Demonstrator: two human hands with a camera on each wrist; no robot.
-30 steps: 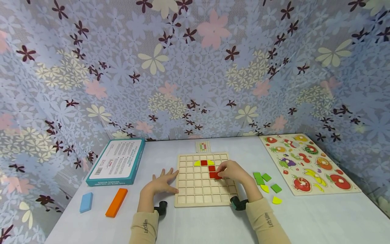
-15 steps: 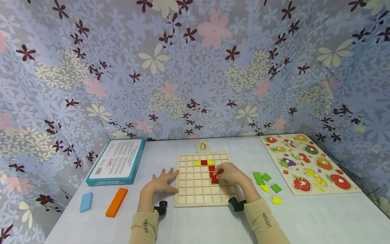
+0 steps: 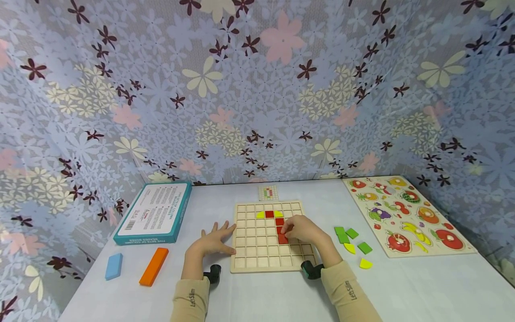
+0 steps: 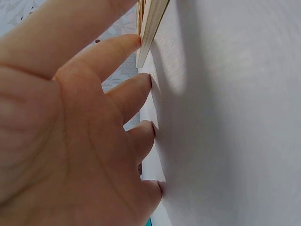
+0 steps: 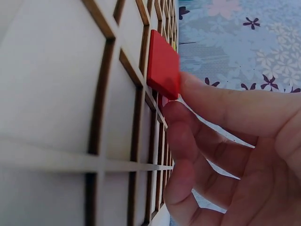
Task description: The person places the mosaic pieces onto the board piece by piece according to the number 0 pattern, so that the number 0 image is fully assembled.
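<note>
Right hand [image 3: 302, 229] pinches red tile [image 5: 163, 64], seemingly unseated.

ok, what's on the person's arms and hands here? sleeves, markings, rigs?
Both hands, left hand and right hand, are bare. Beige long sleeves, each printed "Let'sSlim" near the cuff. A small black camera unit sits at each wrist. No cables visible.

A pale, matt wooden grid board [image 3: 267, 243] with raised, unvarnished slats lies on a smooth, matt white surface [image 3: 257, 290]. The red square tile [image 5: 163, 65] looks like painted wood with a flat, slightly satin face. At 10 o'clock, a glossy cardboard box [image 3: 154, 213]. Behind, printed floral cloth [image 3: 257, 89].
</note>
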